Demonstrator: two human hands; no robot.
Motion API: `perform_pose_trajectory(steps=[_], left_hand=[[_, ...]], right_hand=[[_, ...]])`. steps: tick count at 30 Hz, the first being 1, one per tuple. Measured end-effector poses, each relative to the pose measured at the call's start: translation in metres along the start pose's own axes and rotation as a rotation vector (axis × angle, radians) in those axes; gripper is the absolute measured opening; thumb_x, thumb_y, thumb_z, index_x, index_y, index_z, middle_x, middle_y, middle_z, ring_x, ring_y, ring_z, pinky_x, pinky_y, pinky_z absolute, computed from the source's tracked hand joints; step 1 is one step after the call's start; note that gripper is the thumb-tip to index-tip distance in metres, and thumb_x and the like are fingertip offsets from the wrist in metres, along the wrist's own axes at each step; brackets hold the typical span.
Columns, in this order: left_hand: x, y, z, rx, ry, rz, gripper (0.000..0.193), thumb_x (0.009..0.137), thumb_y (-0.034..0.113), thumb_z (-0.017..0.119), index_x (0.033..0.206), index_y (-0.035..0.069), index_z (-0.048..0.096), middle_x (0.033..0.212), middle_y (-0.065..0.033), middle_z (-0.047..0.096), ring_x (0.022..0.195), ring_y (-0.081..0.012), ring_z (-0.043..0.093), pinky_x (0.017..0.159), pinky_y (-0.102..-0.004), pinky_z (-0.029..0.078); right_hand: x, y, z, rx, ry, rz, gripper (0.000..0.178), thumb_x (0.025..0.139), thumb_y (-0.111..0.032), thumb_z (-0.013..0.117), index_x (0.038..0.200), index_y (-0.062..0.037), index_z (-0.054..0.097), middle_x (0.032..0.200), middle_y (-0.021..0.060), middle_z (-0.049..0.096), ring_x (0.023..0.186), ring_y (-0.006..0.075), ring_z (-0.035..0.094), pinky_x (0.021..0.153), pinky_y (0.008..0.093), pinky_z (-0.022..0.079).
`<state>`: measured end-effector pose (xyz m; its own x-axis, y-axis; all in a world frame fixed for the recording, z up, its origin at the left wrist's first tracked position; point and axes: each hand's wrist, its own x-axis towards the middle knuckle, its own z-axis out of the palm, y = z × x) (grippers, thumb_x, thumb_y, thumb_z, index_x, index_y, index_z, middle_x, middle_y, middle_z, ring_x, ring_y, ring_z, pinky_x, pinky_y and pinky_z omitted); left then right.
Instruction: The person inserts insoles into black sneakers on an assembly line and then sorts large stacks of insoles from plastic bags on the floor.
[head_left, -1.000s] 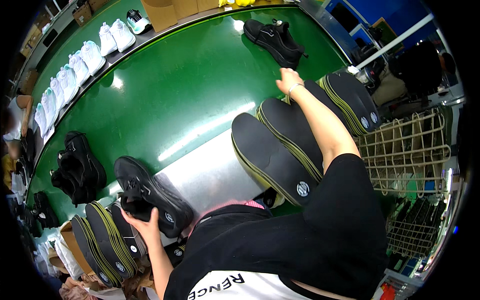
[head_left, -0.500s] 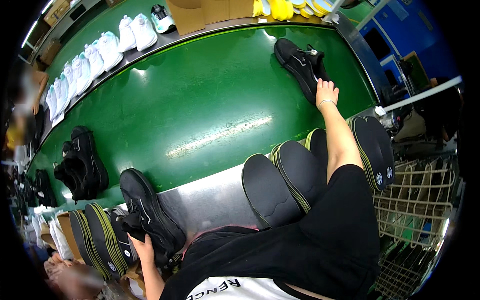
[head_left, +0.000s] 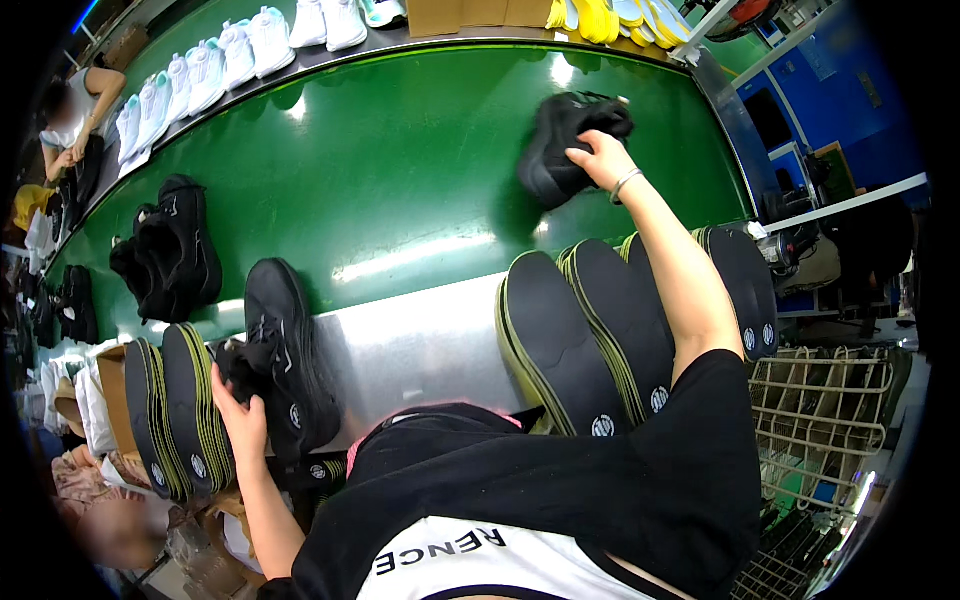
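Over the far right of the green belt, my right hand (head_left: pixel 605 160) grips a black lace-up shoe (head_left: pixel 545 155) by its collar; the shoe is tilted and blurred. Near my body, at the left, another black shoe (head_left: pixel 283 345) rests on the metal ledge with its toe pointing away from me. My left hand (head_left: pixel 240 412) is closed at that shoe's opening, thumb near the collar, its fingertips partly hidden. A round pale mark shows at the heel end of this shoe.
Stacked black insoles with yellow-green edges (head_left: pixel 560 345) stand along the ledge at right; more insole stacks (head_left: pixel 185 420) are at left. A black pair (head_left: pixel 175 245) sits on the green belt (head_left: pixel 400 180). White shoes (head_left: pixel 205 75) line the far shelf. A wire rack (head_left: pixel 820 410) is at right; people work at left.
My right hand has lifted and turned the far shoe, moving it left. My left hand has shifted from the near shoe's heel to its opening. The whole view has shifted slightly.
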<state>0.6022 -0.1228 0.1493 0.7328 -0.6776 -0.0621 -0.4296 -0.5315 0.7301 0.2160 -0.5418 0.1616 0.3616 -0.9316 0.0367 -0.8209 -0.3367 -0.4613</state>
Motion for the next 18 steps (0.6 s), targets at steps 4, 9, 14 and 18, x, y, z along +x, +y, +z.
perform_pose_trajectory(steps=[4, 9, 14, 18], left_hand=[[-0.023, 0.047, 0.007, 0.423, 0.387, 0.501, 0.051, 0.068, 0.002, 0.050, 0.117, -0.001, 0.037, 0.122, -0.0179, 0.031, 0.109, -0.0311, 0.034, 0.092, -0.0381, 0.027], [-0.026, 0.086, 0.035, -0.141, -0.119, 0.464, 0.048, 0.070, 0.008, 0.056, 0.115, -0.001, 0.040, 0.115, -0.0144, 0.041, 0.102, -0.0265, 0.043, 0.088, -0.0353, 0.032], [-0.021, 0.073, 0.088, -0.136, -0.187, 0.602, 0.069, 0.067, 0.019, 0.064, 0.123, 0.002, 0.028, 0.119, -0.0186, 0.035, 0.110, -0.0310, 0.035, 0.092, -0.0375, 0.029], [-0.028, 0.063, 0.110, 0.028, -0.222, 0.643, 0.078, 0.065, 0.021, 0.066, 0.126, 0.005, 0.020, 0.125, -0.0173, 0.027, 0.114, -0.0345, 0.028, 0.095, -0.0404, 0.024]], right_hand=[[-0.045, -0.098, 0.006, 0.043, -0.163, -0.208, 0.036, 0.068, -0.027, 0.061, 0.094, -0.0035, 0.057, 0.091, 0.0160, 0.058, 0.087, 0.0295, 0.055, 0.076, 0.0353, 0.044], [-0.151, -0.198, 0.049, -0.195, -0.355, -0.414, 0.019, 0.071, -0.022, 0.057, 0.077, -0.0041, 0.051, 0.071, 0.0159, 0.057, 0.073, 0.0311, 0.057, 0.060, 0.0406, 0.046], [-0.251, -0.226, 0.101, -0.336, -0.288, -0.582, 0.018, 0.071, -0.020, 0.057, 0.079, -0.0058, 0.051, 0.065, 0.0048, 0.056, 0.066, 0.0195, 0.056, 0.054, 0.0353, 0.045], [-0.283, -0.231, 0.117, -0.307, -0.444, -0.468, 0.023, 0.070, -0.022, 0.058, 0.086, -0.0057, 0.052, 0.069, 0.0048, 0.056, 0.069, 0.0202, 0.055, 0.055, 0.0350, 0.045]])
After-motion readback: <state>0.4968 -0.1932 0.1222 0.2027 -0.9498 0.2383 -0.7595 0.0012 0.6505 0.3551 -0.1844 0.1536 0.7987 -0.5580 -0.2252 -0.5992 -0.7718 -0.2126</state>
